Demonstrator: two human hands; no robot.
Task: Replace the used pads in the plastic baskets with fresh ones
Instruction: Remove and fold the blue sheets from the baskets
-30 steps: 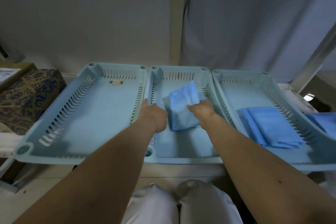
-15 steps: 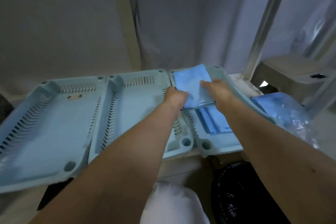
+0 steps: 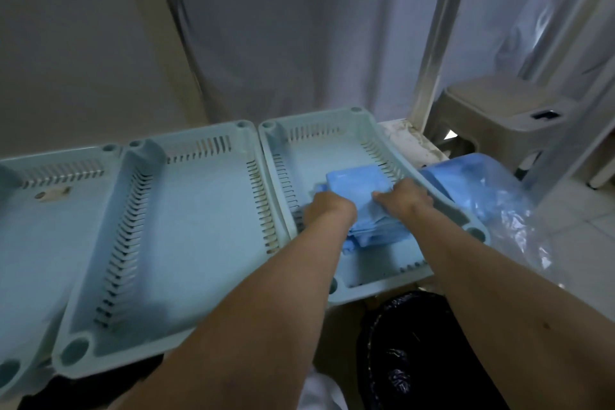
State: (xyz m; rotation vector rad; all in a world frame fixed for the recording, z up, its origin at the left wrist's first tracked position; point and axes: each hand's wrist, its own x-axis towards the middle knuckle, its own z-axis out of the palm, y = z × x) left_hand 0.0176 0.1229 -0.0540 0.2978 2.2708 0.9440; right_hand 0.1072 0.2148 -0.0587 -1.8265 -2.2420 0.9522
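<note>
Both your left hand (image 3: 327, 210) and right hand (image 3: 404, 198) grip the folded blue pad (image 3: 361, 191) over the pad stack (image 3: 376, 233) inside the right basket (image 3: 382, 271). Set it squarely, edges aligned, before letting go.

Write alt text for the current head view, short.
Both hands, left hand and right hand, are on a stack of folded blue pads inside the rightmost of three pale blue plastic baskets. The middle basket holds no pad; a bag of blue pads lies at right.
</note>
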